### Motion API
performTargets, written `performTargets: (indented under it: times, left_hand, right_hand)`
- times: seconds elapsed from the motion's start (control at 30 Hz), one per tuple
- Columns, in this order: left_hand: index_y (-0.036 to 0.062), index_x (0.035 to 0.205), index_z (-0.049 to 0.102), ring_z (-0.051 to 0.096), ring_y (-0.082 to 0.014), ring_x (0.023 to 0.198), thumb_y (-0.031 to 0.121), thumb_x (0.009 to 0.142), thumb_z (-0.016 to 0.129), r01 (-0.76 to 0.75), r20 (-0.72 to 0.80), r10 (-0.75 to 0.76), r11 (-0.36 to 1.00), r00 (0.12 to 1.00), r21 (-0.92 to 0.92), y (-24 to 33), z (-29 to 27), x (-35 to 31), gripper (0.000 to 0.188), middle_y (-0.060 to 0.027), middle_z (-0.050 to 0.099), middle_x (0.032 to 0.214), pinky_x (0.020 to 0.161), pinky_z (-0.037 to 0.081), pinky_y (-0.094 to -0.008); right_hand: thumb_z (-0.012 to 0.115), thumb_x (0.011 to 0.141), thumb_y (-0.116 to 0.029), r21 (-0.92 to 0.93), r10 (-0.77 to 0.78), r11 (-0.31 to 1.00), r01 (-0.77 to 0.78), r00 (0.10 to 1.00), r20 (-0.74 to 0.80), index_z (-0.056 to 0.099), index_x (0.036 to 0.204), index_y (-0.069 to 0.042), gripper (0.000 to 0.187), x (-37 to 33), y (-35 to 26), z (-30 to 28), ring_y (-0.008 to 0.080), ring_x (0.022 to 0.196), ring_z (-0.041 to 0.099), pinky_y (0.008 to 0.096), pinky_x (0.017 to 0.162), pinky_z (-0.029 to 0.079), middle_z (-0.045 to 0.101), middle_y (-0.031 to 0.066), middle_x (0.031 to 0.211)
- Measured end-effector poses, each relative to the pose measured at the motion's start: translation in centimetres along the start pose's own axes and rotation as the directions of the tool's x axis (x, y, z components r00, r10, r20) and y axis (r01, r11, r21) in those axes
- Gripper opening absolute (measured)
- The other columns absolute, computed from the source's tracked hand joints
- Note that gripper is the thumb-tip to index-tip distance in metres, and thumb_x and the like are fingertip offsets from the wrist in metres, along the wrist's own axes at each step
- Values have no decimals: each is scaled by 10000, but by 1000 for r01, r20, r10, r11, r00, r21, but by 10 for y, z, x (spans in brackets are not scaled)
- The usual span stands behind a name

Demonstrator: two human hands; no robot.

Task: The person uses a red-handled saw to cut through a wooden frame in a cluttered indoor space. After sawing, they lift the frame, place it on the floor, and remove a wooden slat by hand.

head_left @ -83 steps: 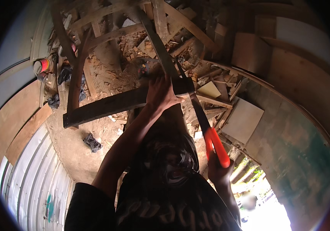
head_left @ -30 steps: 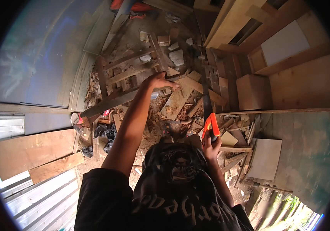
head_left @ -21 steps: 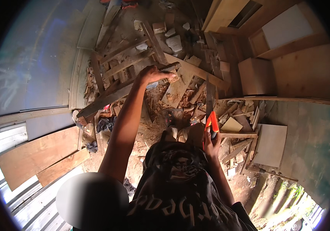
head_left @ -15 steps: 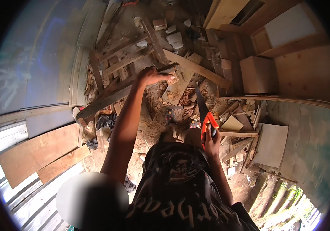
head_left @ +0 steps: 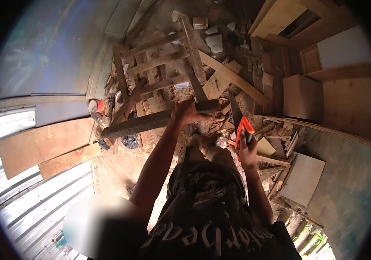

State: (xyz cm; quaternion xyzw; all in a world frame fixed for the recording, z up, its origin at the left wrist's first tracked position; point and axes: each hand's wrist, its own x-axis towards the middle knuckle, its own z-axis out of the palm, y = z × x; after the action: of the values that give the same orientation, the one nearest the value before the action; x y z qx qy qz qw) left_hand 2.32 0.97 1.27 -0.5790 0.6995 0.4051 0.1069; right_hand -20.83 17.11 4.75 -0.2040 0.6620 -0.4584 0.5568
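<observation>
Near the middle of the head view, my left hand (head_left: 187, 113) is closed around a thick wooden beam (head_left: 144, 124), close to its right end. This beam is the near side of a ladder-like wooden frame (head_left: 159, 61) with several crosspieces that stretches away from me. On the right, my right hand (head_left: 248, 151) is wrapped around the orange-red handle of a handsaw (head_left: 235, 110). The saw's dark blade points away from me and is apart from the beam. Some of my left fingers are hidden behind the beam.
Loose planks (head_left: 237, 80) and wood scraps (head_left: 276, 141) litter the dirt floor. A wooden cabinet-like carcass (head_left: 346, 93) stands at the right, with a pale board (head_left: 302, 178) nearer me. A tin can (head_left: 97, 106) sits at the left by plywood sheets (head_left: 47, 138).
My left hand has come nearer to my body with the beam, whose right end is lower. The saw remains in my right hand, and the view has shifted.
</observation>
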Motion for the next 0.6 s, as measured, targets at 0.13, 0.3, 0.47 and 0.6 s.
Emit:
performTargets:
  times: [0.13,0.3,0.47,0.6]
  left_hand:
    - [-57,1142,608,664,-382,1027,678,555,819,-28,-122,31,999,992,29,-8,66,-20,964,-245,670,1073,894,525,-450]
    - [-45,1215,557,629,-384,1104,719,574,781,-61,-96,72,992,993,112,-14,139,-42,1022,-247,637,1164,930,501,-489]
    - [-3,1242,544,587,-370,1169,694,570,791,-47,-59,50,998,997,43,-6,187,-65,999,-233,562,1296,954,467,-503]
    - [-48,1194,554,568,-363,1163,782,576,735,-133,-266,148,988,952,76,-19,221,-69,1051,-210,615,1163,1001,418,-499]
  right_hand:
    - [619,980,-299,-331,-141,931,152,988,57,548,749,-27,364,-17,0,-31,35,542,404,257,473,319,494,-37,596]
    - [635,944,-194,-468,-15,877,104,982,191,624,758,-21,254,-89,-41,-60,77,524,527,310,452,359,550,13,568]
    - [655,926,-125,-698,-11,685,207,961,275,673,884,-21,114,-151,-27,-75,218,568,584,356,500,406,590,96,672]
    - [641,937,-185,-662,-12,723,199,961,276,623,839,-12,199,-169,-18,-75,145,566,575,341,517,435,595,48,636]
